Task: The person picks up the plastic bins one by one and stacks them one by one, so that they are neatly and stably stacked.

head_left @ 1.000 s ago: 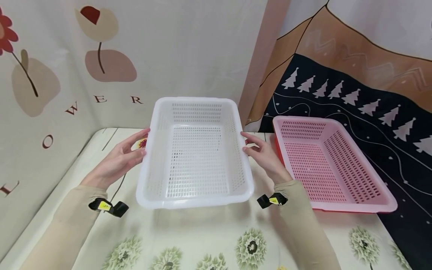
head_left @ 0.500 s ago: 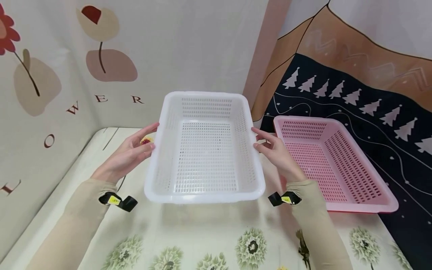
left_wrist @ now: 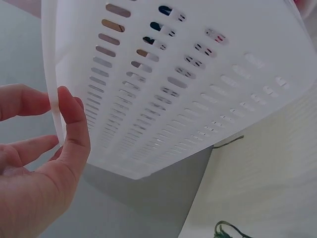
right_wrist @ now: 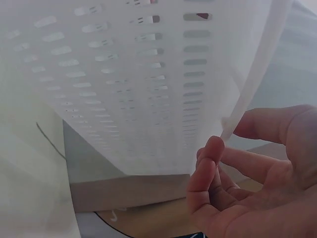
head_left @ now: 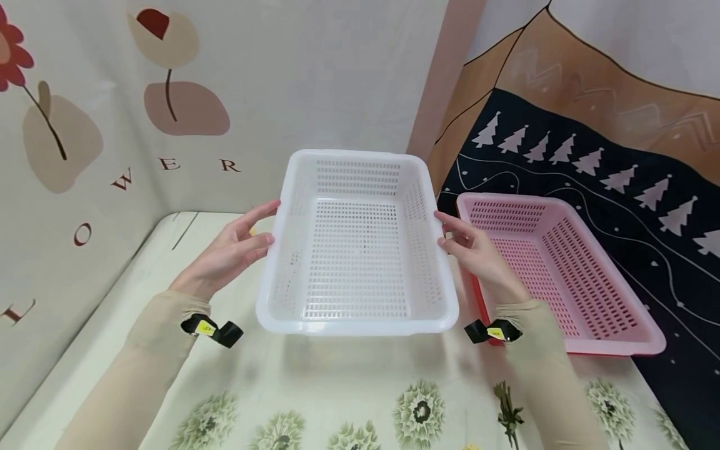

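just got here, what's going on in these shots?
A person is holding a white plastic basket up off the flower-print table. The left hand pinches the rim on one side and the right hand pinches it on the other. Nothing is visible inside. To the person's right, a pink basket sits on the table, with a red edge showing beneath it.

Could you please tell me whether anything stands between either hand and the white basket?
Nothing visible does: the left hand and right hand pinch opposite sides of the white basket directly. The pink basket lies to the right.
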{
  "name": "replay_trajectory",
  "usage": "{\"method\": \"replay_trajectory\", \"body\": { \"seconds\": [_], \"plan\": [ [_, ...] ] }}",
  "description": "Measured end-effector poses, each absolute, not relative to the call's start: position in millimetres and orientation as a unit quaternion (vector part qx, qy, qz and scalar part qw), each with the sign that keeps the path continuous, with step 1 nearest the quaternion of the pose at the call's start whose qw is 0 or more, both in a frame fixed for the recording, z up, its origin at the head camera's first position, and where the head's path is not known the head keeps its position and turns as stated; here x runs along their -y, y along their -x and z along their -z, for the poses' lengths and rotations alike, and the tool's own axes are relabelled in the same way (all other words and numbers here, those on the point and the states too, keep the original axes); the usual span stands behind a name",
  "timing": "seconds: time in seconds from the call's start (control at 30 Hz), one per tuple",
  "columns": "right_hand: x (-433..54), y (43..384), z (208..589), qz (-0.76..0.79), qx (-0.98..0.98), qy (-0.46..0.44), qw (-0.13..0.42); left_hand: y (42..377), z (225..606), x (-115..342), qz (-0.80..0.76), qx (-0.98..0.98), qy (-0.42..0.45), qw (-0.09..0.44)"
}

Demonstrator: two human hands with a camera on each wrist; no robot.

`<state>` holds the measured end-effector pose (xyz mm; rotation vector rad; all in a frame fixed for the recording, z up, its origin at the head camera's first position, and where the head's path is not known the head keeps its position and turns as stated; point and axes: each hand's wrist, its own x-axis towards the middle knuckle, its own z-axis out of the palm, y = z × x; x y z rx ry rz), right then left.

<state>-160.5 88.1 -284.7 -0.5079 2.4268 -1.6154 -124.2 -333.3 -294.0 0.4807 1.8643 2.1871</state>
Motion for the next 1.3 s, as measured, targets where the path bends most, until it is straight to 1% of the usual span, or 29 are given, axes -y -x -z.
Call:
{"method": "replay_trajectory", "body": {
  "seconds": [0.23, 0.67, 1.0, 1.3],
  "plan": [
    [-98.8, 158.2, 281.9, 0.572, -0.802, 0.138, 0.106, 129.7, 294.4, 322.5, -0.745, -0.635, -0.174, 0.11],
    [-114.1, 152.7, 273.7, 0.56, -0.814, 0.128, 0.081, 135.6, 291.2, 304.8, -0.748, -0.632, -0.171, 0.111],
    [-123.6, 150.5, 272.0, 0.577, -0.801, 0.148, 0.067, 138.6, 287.6, 295.7, -0.749, -0.629, -0.17, 0.119],
    [-134.3, 145.1, 267.1, 0.566, -0.811, 0.141, 0.048, 142.3, 283.6, 283.8, -0.761, -0.611, -0.18, 0.128]
  ]
}}
